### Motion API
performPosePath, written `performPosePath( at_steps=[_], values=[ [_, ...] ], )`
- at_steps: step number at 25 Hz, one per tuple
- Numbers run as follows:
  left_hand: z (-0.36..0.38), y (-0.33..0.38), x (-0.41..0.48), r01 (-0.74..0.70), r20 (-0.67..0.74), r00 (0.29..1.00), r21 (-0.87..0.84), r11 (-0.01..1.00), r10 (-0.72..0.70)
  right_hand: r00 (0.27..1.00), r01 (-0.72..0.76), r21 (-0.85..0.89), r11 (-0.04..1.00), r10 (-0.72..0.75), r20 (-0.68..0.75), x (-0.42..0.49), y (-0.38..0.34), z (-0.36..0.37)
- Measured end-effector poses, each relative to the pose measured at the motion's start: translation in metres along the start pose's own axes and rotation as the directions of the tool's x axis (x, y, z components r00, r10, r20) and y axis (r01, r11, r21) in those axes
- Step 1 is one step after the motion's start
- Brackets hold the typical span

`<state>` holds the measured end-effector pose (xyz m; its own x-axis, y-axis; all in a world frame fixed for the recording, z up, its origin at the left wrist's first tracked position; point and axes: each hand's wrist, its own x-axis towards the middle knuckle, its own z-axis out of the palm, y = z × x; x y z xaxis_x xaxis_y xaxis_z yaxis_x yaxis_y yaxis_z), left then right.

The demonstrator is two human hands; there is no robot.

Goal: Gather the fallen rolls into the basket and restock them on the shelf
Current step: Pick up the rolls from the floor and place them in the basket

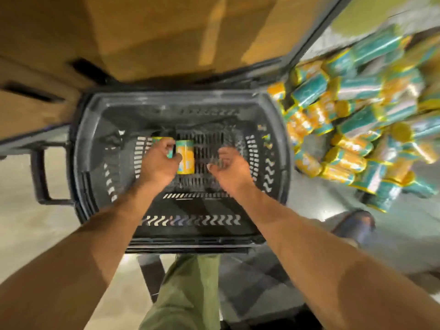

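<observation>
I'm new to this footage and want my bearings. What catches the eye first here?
A heap of teal and orange rolls lies blurred at the right. In the middle stands a black basket, where the left hand grips a roll while the right hand hovers empty beside it.

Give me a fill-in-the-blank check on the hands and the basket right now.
1. The left hand grips a ____ inside the black basket.
2. The right hand, fingers loosely curled over the basket, holds ____.
3. The orange and teal pile lies on the floor to the ____ of the basket.
Missing words: roll; nothing; right.
</observation>
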<state>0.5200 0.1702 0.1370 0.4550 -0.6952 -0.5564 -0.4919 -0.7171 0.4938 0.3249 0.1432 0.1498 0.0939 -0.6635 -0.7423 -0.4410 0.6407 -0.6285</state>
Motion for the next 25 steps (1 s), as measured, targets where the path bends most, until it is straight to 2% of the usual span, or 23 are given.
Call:
performPosePath(
  at_steps=[3, 5, 8, 12, 14, 17, 20, 23, 25],
  values=[
    [-0.005, 0.084, -0.07, -0.138, 0.059, 0.989, 0.036, 0.99, 0.135, 0.978, 0.192, -0.169, 0.967, -0.202, -0.046, -0.058, -0.028, -0.075],
    [0.008, 0.134, -0.114, -0.229, 0.058, 0.972, 0.044, 0.973, 0.226, 0.949, 0.255, -0.183, 0.949, -0.283, -0.142, -0.087, -0.03, -0.135],
    [0.059, 0.203, -0.165, -0.344, 0.127, 0.933, 0.049, 0.938, 0.336, 0.915, 0.2, -0.163, 0.966, -0.243, -0.322, -0.107, -0.001, -0.236],
    [0.173, 0.256, -0.192, -0.441, 0.293, 0.868, 0.087, 0.893, 0.4, 0.884, -0.024, -0.153, 0.988, -0.05, -0.464, -0.092, 0.09, -0.36],
    [0.241, 0.259, -0.185, -0.483, 0.362, 0.837, 0.136, 0.865, 0.411, 0.86, -0.111, -0.124, 0.986, 0.033, -0.509, -0.068, 0.149, -0.41],
    [0.322, 0.233, -0.156, -0.488, 0.439, 0.819, 0.192, 0.851, 0.371, 0.859, -0.163, -0.112, 0.98, 0.086, -0.505, -0.024, 0.228, -0.45],
    [0.384, 0.199, -0.114, -0.523, 0.435, 0.806, 0.201, 0.828, 0.403, 0.858, -0.179, -0.104, 0.978, 0.104, -0.503, 0.03, 0.297, -0.462],
    [0.429, 0.169, -0.072, -0.611, 0.463, 0.758, 0.256, 0.749, 0.46, 0.852, -0.196, -0.097, 0.976, 0.121, -0.51, 0.077, 0.348, -0.452],
    [0.448, 0.157, -0.048, -0.692, 0.511, 0.704, 0.333, 0.641, 0.494, 0.813, -0.181, -0.134, 0.974, 0.071, -0.577, 0.1, 0.371, -0.444]
  ],
)
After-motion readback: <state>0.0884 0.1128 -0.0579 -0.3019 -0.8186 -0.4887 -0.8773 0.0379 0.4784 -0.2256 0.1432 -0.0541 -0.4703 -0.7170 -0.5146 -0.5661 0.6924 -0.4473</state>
